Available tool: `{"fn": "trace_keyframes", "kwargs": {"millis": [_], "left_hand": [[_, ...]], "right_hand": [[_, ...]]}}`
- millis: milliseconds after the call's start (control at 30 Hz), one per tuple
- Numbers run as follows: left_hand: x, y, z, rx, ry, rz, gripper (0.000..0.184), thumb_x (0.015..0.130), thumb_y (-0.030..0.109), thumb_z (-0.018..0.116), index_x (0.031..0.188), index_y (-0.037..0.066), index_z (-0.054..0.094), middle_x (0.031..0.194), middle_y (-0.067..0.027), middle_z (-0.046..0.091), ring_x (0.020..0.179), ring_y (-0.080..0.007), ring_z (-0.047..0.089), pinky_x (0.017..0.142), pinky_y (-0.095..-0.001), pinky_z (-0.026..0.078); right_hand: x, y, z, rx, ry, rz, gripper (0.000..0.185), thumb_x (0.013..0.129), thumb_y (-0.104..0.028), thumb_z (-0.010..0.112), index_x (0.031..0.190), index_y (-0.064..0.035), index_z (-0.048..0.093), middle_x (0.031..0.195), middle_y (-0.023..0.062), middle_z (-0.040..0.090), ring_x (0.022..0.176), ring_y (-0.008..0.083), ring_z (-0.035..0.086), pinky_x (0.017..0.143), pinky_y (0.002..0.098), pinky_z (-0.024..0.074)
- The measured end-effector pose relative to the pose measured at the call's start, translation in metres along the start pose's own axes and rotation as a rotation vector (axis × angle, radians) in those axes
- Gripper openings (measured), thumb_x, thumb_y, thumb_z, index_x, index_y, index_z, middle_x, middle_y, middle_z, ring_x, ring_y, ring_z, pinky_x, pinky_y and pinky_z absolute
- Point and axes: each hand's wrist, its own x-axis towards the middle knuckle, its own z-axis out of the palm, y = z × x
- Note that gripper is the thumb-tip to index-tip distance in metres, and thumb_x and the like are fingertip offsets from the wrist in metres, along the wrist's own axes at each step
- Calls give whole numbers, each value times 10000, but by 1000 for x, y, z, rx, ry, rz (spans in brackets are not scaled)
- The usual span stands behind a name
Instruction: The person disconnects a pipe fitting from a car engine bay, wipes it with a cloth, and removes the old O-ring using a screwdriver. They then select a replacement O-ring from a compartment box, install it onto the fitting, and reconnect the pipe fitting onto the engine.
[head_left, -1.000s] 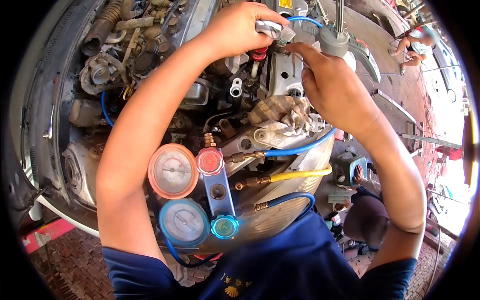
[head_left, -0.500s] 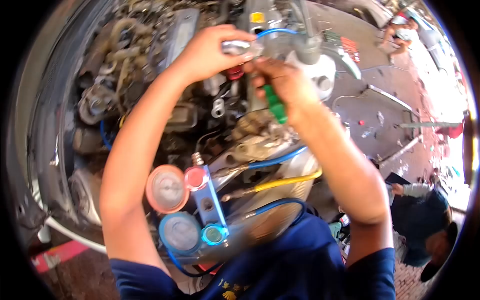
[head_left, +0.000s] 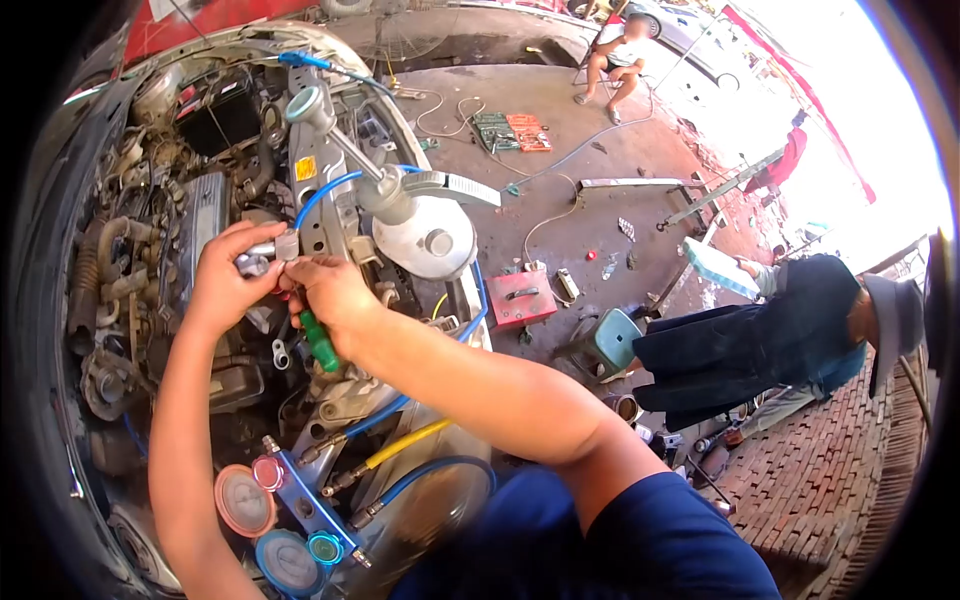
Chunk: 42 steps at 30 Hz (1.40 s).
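Green handle (head_left: 320, 346), upper end apparently behind hands (head_left: 222, 282) (head_left: 338, 300)

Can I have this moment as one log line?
left hand: holding silvery part; right hand: holding green-handled tool; hands: close together; gauge set: beside left forearm

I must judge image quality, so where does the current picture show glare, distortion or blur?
Head view: glare whitens the upper right; head view: wide-angle distortion, dark rounded border; head view: navy shirt front soft, left hand and right hand fairly sharp.
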Motion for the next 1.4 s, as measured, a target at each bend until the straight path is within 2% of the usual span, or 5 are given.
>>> {"fn": "trace_keyframes", "kwargs": {"millis": [533,600,867,1200,1400], "left_hand": [[6,-13,-14,-43,-51,47,422,876,72,819,1295,56,779,1129,-105,766,1064,-216,714,971,-366,546],[6,-17,-18,-44,-106,-67,424,886,115,826,1304,65,776,1317,-122,759,1239,-261,696,1098,-390,515],[5,-15,-18,-226,-87,-185,440,873,-40,798,1299,72,789,1276,-88,775,1189,-179,707,1046,-336,541],[8,-16,-17,-155,-29,-125,384,868,-10,835,1239,87,815,1135,-53,792,1045,-138,724,953,-302,563],[5,-11,-22,-124,-19,-209,402,870,-1,846,1264,68,802,1242,-64,779,1142,-162,718,1011,-319,553]], "right_hand": [[15,2,-12,-79,-73,-45,94,975,-94,674,1018,-18,708,904,78,748,667,165,627,674,342,517],[9,-8,-7,-39,-16,42,107,1006,-107,655,1047,-19,702,904,74,748,667,163,629,661,329,523],[14,-13,-15,51,-128,138,159,1118,-120,553,1114,-23,679,904,51,732,671,128,614,646,285,525],[14,-20,-5,-57,-28,128,179,1083,-131,565,1075,4,682,890,103,700,643,144,553,588,297,480],[5,-24,-12,-59,-19,135,173,1086,-118,545,1069,4,667,845,67,634,628,150,524,575,315,466]]}}
